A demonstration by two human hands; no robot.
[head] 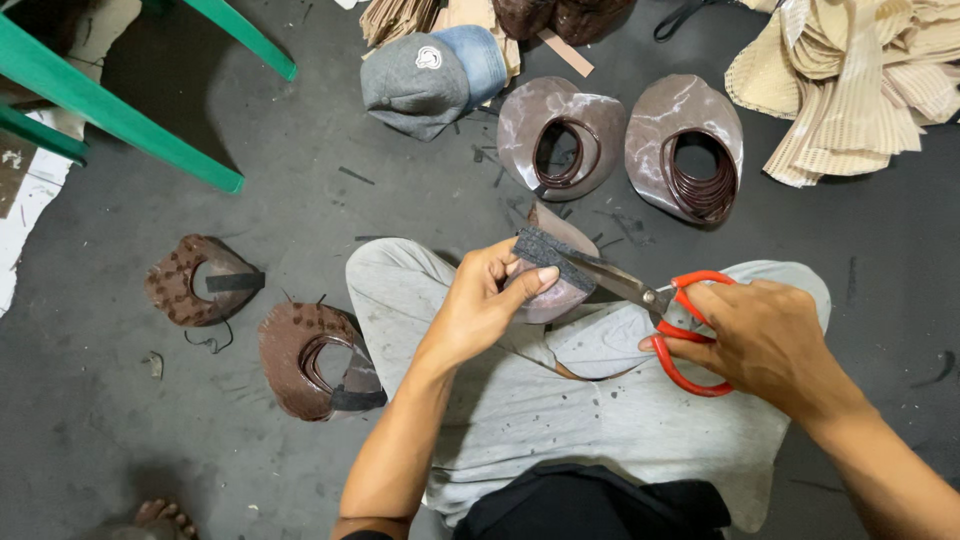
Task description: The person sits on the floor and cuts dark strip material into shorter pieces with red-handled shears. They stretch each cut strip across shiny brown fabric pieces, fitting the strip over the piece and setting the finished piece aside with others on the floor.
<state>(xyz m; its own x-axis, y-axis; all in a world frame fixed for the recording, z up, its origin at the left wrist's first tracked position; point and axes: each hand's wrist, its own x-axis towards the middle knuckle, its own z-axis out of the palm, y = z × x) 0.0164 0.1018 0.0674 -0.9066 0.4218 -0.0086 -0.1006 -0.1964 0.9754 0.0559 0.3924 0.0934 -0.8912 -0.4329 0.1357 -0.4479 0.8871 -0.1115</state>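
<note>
Person seated on the dark floor (300, 150), legs crossed, grey trousers. Left hand (480, 300) grips a brown cap visor piece (550, 295) with a dark grey strip (545, 255) along its upper edge, held above the lap. Right hand (765, 340) clenched through the red handles of scissors (655, 300); blades reach the strip. Two glossy brown visors (620, 135) lie beyond the knees; grey cap (420, 85) nearby.

Floor layout, seen from above

Visor piece (548, 290) sits over the lap, between left hand (480, 305) and scissors (660, 310) in the right hand (765, 340). Two visor stacks (620, 135) lie ahead, cap (430, 80) further left, two more visors (260, 320) on the left.
</note>
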